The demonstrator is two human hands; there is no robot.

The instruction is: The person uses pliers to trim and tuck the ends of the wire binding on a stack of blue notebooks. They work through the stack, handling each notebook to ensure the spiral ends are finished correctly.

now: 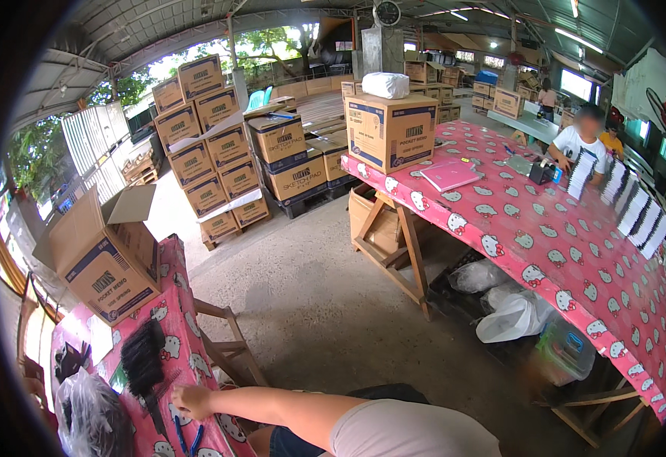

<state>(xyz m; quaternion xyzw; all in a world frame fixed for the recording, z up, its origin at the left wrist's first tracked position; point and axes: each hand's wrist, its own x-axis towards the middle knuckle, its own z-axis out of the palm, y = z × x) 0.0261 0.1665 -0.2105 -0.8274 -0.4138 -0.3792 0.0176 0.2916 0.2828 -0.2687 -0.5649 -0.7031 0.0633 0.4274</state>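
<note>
My right hand [193, 401] reaches in over the small table at the lower left, its fingers curled together. Anything pinched in them is too small to make out. Just left of it lies a bundle of thin black spiral binding coils [144, 358], with loose ends trailing toward my fingers. A blue-handled tool [196, 439], which looks like pliers, lies below the hand. A clear plastic bag [93, 415] of dark contents sits at the table's near left. My left hand cannot be seen.
An open carton [108, 263] stands at the back of the small pink-covered table [190, 358]. Across a concrete floor is a long pink table [501, 228] bearing a closed carton [392, 133] and a pink pad [451, 175]. A person [581, 148] sits beyond, near paper stacks [641, 217]. Cartons [219, 164] are piled behind.
</note>
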